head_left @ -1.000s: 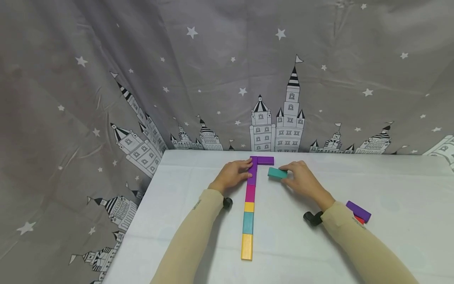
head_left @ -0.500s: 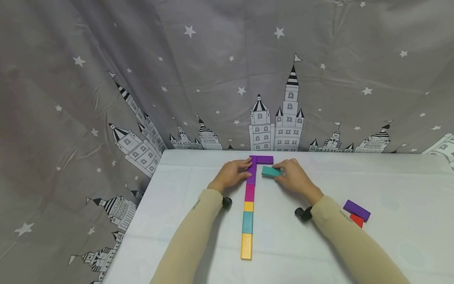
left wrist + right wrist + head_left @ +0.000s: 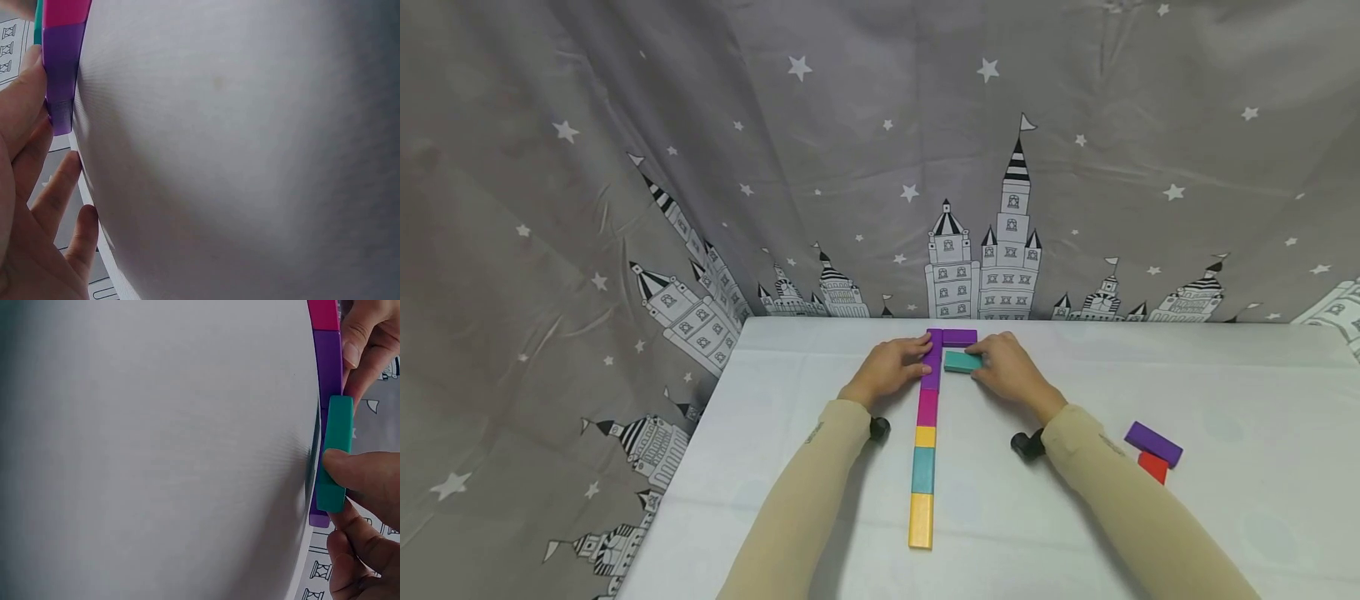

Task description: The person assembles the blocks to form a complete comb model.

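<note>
The left hand [image 3: 883, 372] lies against the row [image 3: 927, 407] at its purple top end, fingertips touching the edge without clasping it, probably to keep the blocks from sliding. The right hand [image 3: 1013, 367] pinches the teal block [image 3: 957, 362] between thumb and fingers by its right end, which seems to suit setting its other end near the row. The teal block is just right of the row and just below the purple crosspiece [image 3: 959, 337], lying nearly parallel to that piece; whether it rests on the table [image 3: 1037, 525] is hard to tell. It is a plain oblong with a smooth, faintly glossy face, flat sides and slightly rounded corners.
</note>
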### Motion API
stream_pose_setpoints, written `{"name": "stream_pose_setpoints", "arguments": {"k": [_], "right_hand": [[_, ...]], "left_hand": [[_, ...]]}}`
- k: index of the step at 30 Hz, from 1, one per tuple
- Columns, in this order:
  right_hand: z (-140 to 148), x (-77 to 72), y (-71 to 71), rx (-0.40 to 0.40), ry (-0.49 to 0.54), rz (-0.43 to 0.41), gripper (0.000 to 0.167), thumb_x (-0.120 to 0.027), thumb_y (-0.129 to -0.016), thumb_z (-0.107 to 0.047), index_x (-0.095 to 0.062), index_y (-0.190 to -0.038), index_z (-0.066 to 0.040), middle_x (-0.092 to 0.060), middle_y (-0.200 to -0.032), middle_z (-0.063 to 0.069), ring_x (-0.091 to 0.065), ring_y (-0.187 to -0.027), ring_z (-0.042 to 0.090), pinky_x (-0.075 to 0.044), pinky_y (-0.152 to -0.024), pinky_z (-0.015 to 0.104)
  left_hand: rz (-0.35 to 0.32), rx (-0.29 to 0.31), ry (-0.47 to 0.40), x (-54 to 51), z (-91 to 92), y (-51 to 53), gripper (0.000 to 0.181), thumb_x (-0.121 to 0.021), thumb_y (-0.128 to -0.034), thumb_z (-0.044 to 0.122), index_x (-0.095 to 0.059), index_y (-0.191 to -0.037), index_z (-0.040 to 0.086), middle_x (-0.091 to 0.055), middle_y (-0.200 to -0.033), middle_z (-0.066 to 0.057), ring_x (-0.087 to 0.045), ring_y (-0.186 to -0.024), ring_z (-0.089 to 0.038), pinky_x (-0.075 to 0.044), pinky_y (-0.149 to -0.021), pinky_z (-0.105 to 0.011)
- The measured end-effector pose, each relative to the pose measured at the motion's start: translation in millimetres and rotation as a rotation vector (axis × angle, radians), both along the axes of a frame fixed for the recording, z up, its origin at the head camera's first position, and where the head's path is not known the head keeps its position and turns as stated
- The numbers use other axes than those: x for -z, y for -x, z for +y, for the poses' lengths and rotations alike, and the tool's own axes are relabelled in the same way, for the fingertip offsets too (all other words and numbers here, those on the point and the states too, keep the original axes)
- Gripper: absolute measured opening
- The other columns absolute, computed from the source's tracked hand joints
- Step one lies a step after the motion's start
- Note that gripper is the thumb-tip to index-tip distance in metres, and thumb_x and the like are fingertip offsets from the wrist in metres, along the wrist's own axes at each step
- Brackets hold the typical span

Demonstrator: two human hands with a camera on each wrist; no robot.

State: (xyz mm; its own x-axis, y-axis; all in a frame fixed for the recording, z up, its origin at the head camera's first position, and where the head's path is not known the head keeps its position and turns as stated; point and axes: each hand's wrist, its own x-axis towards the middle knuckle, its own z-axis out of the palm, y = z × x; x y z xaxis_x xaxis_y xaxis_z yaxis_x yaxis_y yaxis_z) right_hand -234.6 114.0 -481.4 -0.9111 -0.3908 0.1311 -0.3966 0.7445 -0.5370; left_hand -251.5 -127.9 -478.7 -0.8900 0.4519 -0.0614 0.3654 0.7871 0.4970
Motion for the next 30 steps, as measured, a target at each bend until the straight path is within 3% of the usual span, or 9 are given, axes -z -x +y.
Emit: {"name": "stream_pose_setpoints", "arguments": {"k": [14,22,30], "right_hand": [[-8.2,-0.7,7.5,-0.009,-0.025,-0.031,0.037,-0.078,-0.082,-0.005,-0.073,-0.117,0.002,-0.071,-0.114,0.020,-0.057,-0.106,0.037,-0.048,-0.096,0.048],[-3.4,-4.7,6.1,-0.003,-0.009,-0.058,0.041,-0.078,-0.082,-0.010,-0.071,-0.121,0.000,-0.071,-0.117,0.017,-0.056,-0.113,0.037,-0.044,-0.103,0.051],[17.9,-20.1,-4.2,0.022,-0.025,0.024,0.041,-0.077,-0.086,-0.013,-0.069,-0.124,-0.001,-0.068,-0.122,0.019,-0.052,-0.119,0.040,-0.039,-0.107,0.054]], "left_hand": [[-0.005,-0.005,-0.003,-0.7,0.6,-0.2,0.053,-0.068,-0.0961,0.035,-0.054,-0.145,0.020,-0.041,-0.156,0.010,-0.037,-0.146,-0.020,-0.023,-0.123,-0.044],[-0.012,-0.007,0.005,0.5,0.2,0.7,0.054,-0.068,-0.0958,0.036,-0.053,-0.145,0.020,-0.041,-0.156,0.010,-0.037,-0.146,-0.021,-0.023,-0.123,-0.044],[0.002,-0.001,0.004,1.7,-0.7,1.4,0.054,-0.068,-0.0957,0.036,-0.053,-0.145,0.020,-0.041,-0.155,0.010,-0.037,-0.146,-0.020,-0.024,-0.123,-0.042]]}}
